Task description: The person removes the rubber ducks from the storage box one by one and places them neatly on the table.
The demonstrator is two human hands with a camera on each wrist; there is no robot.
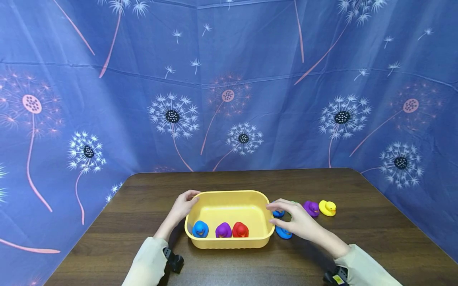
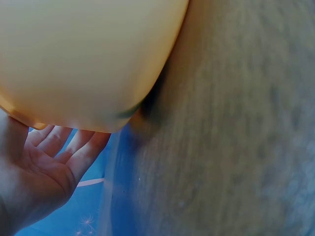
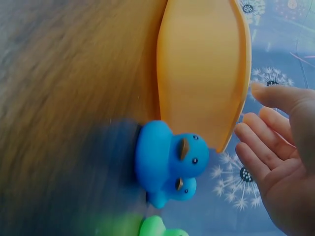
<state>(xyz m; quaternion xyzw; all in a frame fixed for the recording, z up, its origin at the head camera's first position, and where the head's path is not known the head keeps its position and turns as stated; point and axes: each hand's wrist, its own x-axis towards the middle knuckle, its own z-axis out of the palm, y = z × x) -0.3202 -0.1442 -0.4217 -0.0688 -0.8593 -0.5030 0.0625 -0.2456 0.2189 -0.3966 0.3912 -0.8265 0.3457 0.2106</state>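
A blue curtain (image 1: 279,24) hangs behind a brown table (image 1: 107,254). A tub (image 1: 229,243), long axis running from left hand (image 1: 184,207) to right hand (image 1: 294,217), contains three ducks (image 1: 200,229): blue, purple, red. Beside the right hand: two blue ducks (image 1: 284,233), one green, one purple, one yellow. Both hands' fingers are loosely extended near its rim; touch is unclear.

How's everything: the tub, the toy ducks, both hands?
Yellow tub: upright, uncovered.
Blue duck in tub: upright.
Purple duck in tub: upright.
Red duck in tub: upright.
Near blue duck outside: upright.
Far blue duck outside: partly hidden.
Green duck: mostly hidden.
Purple duck outside: upright.
Yellow duck: upright.
Left hand: at tub's left end, grip unclear.
Right hand: relaxed, at tub's right end.
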